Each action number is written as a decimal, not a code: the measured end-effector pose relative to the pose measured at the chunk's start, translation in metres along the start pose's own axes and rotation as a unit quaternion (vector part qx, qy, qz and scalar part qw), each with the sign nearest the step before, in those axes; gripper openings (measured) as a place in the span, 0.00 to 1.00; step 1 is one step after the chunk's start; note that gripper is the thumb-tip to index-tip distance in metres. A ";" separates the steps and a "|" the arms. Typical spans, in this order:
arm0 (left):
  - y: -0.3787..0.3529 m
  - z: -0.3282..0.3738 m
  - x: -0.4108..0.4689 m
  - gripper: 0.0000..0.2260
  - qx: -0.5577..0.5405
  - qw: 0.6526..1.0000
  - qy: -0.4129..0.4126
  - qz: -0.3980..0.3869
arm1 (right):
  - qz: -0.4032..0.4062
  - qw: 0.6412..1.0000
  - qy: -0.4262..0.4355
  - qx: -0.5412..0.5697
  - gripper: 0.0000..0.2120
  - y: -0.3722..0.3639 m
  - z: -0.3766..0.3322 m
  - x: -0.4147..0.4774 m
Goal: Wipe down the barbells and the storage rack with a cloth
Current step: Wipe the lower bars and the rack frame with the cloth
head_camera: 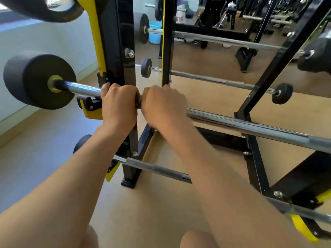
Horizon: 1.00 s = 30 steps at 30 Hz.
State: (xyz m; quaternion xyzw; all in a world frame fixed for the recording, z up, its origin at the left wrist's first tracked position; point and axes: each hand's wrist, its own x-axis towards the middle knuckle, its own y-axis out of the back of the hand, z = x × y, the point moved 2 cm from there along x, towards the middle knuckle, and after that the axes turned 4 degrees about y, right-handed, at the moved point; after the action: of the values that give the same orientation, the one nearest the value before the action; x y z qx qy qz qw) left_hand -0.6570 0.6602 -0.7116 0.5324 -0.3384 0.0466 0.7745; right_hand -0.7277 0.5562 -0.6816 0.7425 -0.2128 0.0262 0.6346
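Observation:
A chrome barbell [250,127] with a black end weight [32,79] lies across the black and yellow storage rack [123,51] at mid height. My left hand [119,102] and my right hand [163,104] grip its bar side by side, knuckles up, just right of the rack's left upright. A small dark patch shows between the two hands; I cannot tell whether it is a cloth. A lower barbell [152,168] rests near the floor under my forearms.
A mirror [215,68] behind the rack reflects barbells and gym gear. A yellow hook [91,109] carries the bar at the left upright. The rack's right side frame [256,158] stands close on the right. A pale wall runs along the left, above tan flooring [44,140].

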 end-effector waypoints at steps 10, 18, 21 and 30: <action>-0.002 0.008 0.002 0.11 0.030 0.998 -0.017 -0.049 | -0.261 0.965 -0.008 0.022 0.16 0.009 0.022 0.030; -0.001 0.007 0.003 0.11 0.032 0.997 -0.020 -0.066 | 0.067 0.986 0.068 -0.135 0.14 -0.006 0.020 -0.032; 0.000 0.008 0.002 0.10 0.033 0.997 -0.011 -0.071 | 0.132 0.966 0.091 -0.204 0.13 -0.018 0.023 -0.048; 0.001 0.011 0.001 0.08 0.028 0.997 0.007 -0.070 | -0.318 0.941 -0.053 0.097 0.17 0.015 0.034 0.033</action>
State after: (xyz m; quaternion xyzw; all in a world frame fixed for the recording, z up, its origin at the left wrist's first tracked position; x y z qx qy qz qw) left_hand -0.6618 0.6508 -0.7077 0.5759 -0.2937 0.0055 0.7629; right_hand -0.7108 0.5127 -0.6640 0.8297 0.0051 -0.1961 0.5226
